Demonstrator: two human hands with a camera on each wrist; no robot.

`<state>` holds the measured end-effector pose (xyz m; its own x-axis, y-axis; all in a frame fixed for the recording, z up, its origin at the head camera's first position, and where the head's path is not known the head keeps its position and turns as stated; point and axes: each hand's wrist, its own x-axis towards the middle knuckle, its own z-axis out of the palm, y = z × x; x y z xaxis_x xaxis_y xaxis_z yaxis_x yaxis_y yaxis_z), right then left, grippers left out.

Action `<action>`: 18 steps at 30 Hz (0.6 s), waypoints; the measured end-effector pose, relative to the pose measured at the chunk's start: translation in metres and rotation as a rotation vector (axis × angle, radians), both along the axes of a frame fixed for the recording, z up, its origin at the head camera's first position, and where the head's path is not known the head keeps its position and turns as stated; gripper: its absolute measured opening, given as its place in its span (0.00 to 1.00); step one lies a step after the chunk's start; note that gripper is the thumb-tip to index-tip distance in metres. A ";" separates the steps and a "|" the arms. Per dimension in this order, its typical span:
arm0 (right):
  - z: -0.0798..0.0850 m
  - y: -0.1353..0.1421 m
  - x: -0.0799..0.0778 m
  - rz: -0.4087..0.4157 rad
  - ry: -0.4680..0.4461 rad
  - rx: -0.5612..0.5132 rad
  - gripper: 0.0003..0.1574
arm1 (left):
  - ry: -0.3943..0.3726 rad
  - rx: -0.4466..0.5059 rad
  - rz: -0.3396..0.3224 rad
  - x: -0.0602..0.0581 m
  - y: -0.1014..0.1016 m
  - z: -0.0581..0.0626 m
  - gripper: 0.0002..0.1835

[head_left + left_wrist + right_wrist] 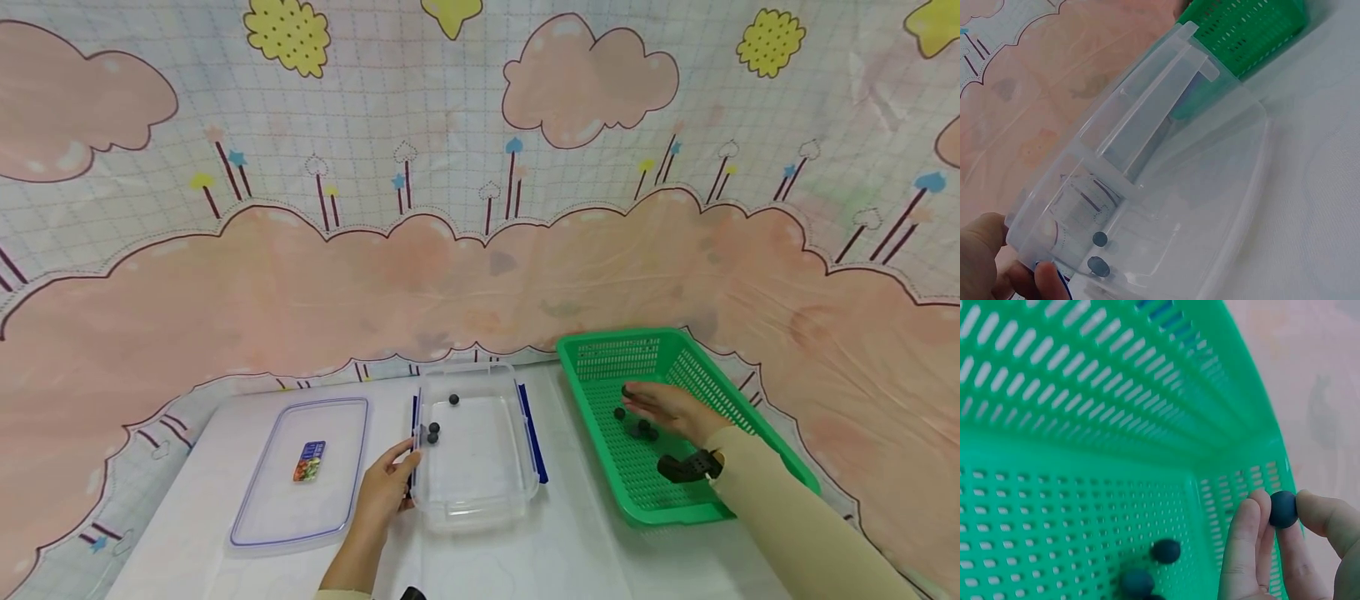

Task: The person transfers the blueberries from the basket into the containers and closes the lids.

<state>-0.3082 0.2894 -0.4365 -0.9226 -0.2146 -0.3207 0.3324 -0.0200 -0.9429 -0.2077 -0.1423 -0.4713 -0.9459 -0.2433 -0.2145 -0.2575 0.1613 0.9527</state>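
Note:
My left hand [387,482] grips the left rim of a clear plastic box [480,500], thumb on one side and fingers on the other. Inside that box lie a small dark ball [453,400] near the back and two more by the left wall. Over the green basket [637,512], the thumb and fingers of my right hand [671,408] pinch another dark ball [1283,509]. Below it, several dark balls [1165,550] lie on the basket's perforated floor. In the left wrist view, two balls [1100,239] show through the box wall.
To the left, a clear lid [341,467] with a blue-edged rim and a colourful label [309,462] lies flat on the white table [573,542]. Blue clasps [532,433] flank the box. A cartoon-patterned cloth [420,292] hangs behind.

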 end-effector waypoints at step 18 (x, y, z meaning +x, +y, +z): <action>0.016 -0.038 0.014 0.109 0.050 -0.066 0.29 | -0.006 -0.006 0.006 -0.001 0.001 -0.004 0.24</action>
